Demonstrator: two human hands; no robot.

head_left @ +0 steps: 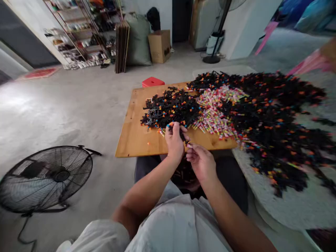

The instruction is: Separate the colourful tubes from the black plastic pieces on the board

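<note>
**Hands at the near edge of the counter**

A floor fan (47, 178) stands left of the wooden counter (133, 140). My left hand (174, 140) pinches a black piece (172, 125) from the black pile (170, 106) at the near edge. My right hand (201, 161) grips a small colourful piece (189, 145) just beside it.

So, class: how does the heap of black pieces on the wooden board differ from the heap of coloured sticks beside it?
The black pieces are dark, tangled and dotted orange and blue; the coloured sticks are pale pink, yellow and green, lying loose. The left hand reaches into the black heap; the sticks lie untouched. Both rest on the wooden board.
</note>
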